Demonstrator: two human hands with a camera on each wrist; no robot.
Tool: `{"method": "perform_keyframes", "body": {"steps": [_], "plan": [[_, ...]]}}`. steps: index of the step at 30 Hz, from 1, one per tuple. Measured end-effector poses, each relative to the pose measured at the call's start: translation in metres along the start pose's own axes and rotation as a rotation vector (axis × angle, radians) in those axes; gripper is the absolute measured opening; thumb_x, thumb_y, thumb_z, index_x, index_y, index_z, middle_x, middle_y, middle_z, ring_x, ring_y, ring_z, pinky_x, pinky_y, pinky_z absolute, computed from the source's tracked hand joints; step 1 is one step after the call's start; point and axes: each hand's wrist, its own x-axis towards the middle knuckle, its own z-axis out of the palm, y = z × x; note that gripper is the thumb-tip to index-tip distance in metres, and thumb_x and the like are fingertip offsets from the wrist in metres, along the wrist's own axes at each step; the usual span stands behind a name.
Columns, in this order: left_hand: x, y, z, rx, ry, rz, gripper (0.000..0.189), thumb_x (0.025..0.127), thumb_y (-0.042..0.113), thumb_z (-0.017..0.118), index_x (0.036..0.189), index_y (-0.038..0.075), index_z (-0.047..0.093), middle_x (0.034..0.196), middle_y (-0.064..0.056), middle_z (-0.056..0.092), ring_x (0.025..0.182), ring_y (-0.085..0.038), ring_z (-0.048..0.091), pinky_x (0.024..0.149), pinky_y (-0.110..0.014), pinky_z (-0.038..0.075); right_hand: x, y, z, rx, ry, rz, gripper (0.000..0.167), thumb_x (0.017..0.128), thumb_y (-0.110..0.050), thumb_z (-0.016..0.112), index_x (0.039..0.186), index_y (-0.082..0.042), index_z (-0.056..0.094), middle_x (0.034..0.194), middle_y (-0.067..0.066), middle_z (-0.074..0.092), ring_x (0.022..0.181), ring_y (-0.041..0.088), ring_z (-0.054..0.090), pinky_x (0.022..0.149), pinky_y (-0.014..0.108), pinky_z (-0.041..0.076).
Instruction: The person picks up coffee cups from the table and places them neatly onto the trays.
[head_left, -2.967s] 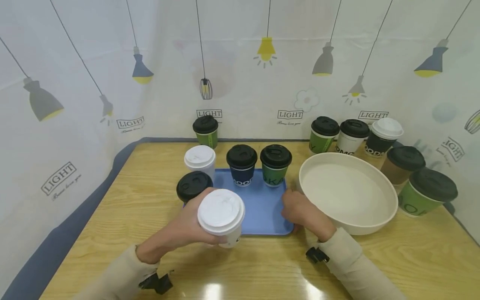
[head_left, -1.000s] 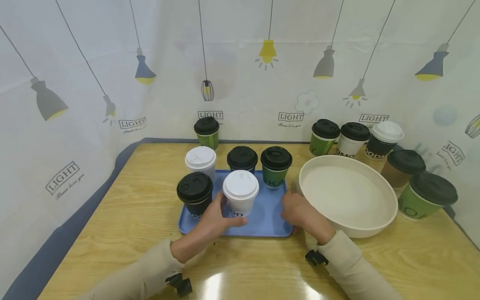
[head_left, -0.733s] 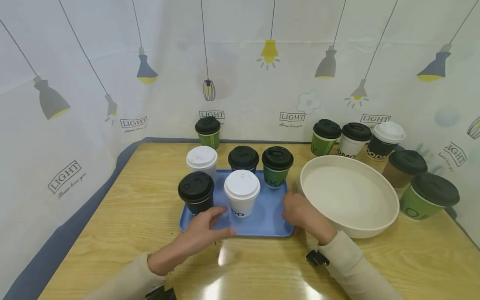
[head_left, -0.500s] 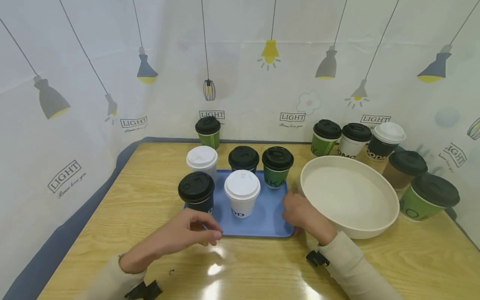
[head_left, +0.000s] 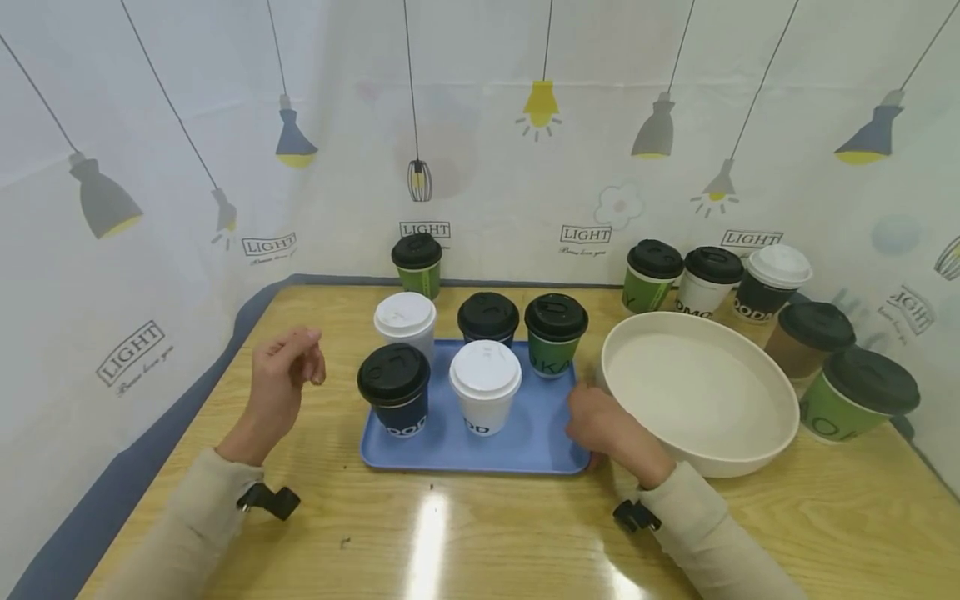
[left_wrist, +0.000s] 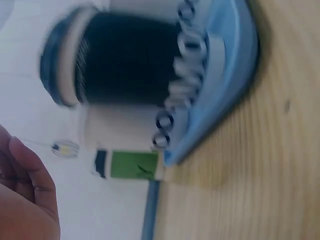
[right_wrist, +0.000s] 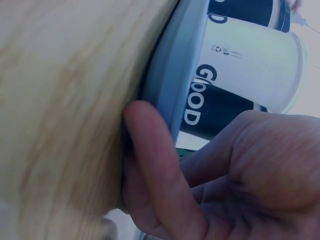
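A blue tray (head_left: 538, 433) bears several lidded paper coffee cups. A white cup with a white lid (head_left: 485, 387) stands at its front middle, beside a navy cup with a black lid (head_left: 394, 392). Behind them are another white-lidded cup (head_left: 405, 321), a dark cup (head_left: 487, 317) and a green cup (head_left: 555, 333). My left hand (head_left: 276, 387) hangs loosely curled left of the tray, holding nothing. My right hand (head_left: 611, 429) grips the tray's right edge. In the right wrist view its fingers (right_wrist: 157, 155) bend against the tray's rim, partly hiding the contact.
A large cream bowl (head_left: 697, 392) stands right of the tray, close to my right hand. Several lidded cups stand behind and beside it, including a brown cup (head_left: 802, 342) and a green cup (head_left: 847, 392). Another green cup (head_left: 417, 267) stands at the back edge.
My left hand set the white cup down on the tray's front middle, let go, and moved back and left past the navy cup. My right hand stays at the tray's edge.
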Motion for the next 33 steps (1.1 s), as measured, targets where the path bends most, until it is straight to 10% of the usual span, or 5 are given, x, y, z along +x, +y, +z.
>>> {"method": "perform_keyframes", "body": {"steps": [13, 22, 33], "plan": [[0.095, -0.052, -0.012, 0.322, 0.082, -0.196, 0.018, 0.102, 0.032, 0.065, 0.100, 0.014, 0.065, 0.074, 0.007, 0.067, 0.064, -0.007, 0.067, 0.063, -0.022, 0.062, 0.002, 0.003, 0.002, 0.009, -0.018, -0.002, 0.064, 0.089, -0.006, 0.061, 0.137, 0.028, 0.037, 0.121, 0.040, 0.062, 0.104, 0.039, 0.068, 0.097, 0.046, 0.059], [0.142, -0.073, -0.010, 0.515, 0.023, -0.337, 0.077, 0.098, 0.042, 0.066, 0.156, 0.004, 0.032, 0.149, -0.021, 0.048, 0.137, -0.036, 0.051, 0.115, -0.055, 0.048, 0.004, 0.002, -0.002, 0.020, -0.035, -0.033, 0.067, 0.088, -0.005, 0.062, 0.138, 0.030, 0.035, 0.127, 0.041, 0.058, 0.108, 0.040, 0.065, 0.099, 0.049, 0.057], [0.182, -0.097, 0.013, 0.642, -0.139, -0.402, 0.106, 0.088, 0.052, 0.078, 0.165, 0.015, 0.014, 0.168, -0.018, 0.028, 0.149, -0.041, 0.038, 0.121, -0.057, 0.041, 0.004, 0.005, -0.004, 0.035, -0.077, 0.000, 0.067, 0.091, -0.005, 0.060, 0.142, 0.029, 0.032, 0.136, 0.043, 0.053, 0.111, 0.039, 0.065, 0.101, 0.048, 0.057]]}}
